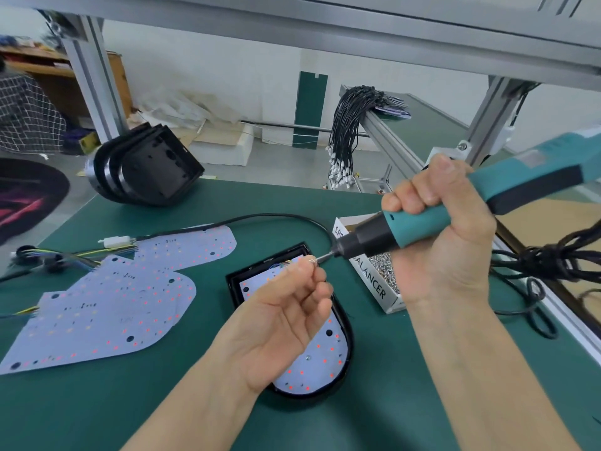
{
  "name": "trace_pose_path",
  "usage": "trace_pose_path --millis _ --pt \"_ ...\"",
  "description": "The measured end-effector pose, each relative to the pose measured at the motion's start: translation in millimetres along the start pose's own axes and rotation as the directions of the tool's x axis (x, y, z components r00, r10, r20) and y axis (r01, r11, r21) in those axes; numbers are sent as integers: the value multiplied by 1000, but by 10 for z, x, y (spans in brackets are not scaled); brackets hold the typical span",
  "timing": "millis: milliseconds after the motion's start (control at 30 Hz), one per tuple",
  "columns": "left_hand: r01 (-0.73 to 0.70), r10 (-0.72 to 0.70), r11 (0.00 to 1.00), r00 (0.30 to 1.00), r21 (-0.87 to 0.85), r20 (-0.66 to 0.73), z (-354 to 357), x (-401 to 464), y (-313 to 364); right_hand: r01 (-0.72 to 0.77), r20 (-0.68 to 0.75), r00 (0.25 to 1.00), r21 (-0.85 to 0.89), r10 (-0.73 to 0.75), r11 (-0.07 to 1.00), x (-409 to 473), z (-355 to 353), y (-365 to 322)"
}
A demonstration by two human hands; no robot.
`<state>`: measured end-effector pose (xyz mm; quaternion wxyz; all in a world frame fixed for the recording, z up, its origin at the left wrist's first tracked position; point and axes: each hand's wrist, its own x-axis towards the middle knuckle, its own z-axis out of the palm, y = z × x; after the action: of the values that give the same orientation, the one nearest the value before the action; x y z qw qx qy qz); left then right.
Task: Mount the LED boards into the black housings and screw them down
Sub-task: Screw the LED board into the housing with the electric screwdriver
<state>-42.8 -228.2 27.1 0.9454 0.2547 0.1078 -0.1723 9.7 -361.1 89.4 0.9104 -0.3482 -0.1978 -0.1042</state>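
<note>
A black housing [347, 340] lies on the green mat with a white LED board [320, 362] seated in it; one screw shows in the board's lower part. My left hand [286, 310] hovers above it and pinches a small screw [313, 261] at the tip of the screwdriver bit. My right hand [439, 229] grips a teal electric screwdriver [422, 222], held tilted with its bit pointing left toward the screw. Loose LED boards [107, 307] with wires lie to the left. A stack of empty black housings [146, 167] stands at the back left.
A white box of screws [374, 281] sits right of the housing, under the screwdriver. A black cable [536, 262] is bundled at the right edge. A bunch of black wire leads [348, 125] hangs off an aluminium rail behind. Frame posts rise at back left and right.
</note>
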Motion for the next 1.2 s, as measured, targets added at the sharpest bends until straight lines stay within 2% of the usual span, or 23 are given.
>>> trace_pose_path --millis 200,467,567,667,733,900,1200 --pt "-9 8 1000 1000 -10 -22 -10 3 -29 15 -9 1000 5 -14 1000 -17 -21 16" --pt "-141 140 990 982 -7 -124 -18 84 -115 64 -51 997 -40 -66 997 -49 -50 82" --pt "-248 264 959 958 138 -113 -32 94 -116 46 -66 997 -37 -48 998 -44 -69 89" --pt "-405 460 844 884 352 -86 -45 114 -135 51 -115 992 -46 -56 998 -31 -76 107" --pt "-445 520 799 849 405 -95 -49 131 -145 58 -166 984 -56 -66 997 -41 -76 140" --pt "-342 381 900 919 270 -105 -62 135 -113 71 -183 980 -8 -71 997 -80 -106 195" --pt "-352 398 891 910 286 -120 -73 182 -133 108 -102 988 -55 -113 993 -78 -135 206"
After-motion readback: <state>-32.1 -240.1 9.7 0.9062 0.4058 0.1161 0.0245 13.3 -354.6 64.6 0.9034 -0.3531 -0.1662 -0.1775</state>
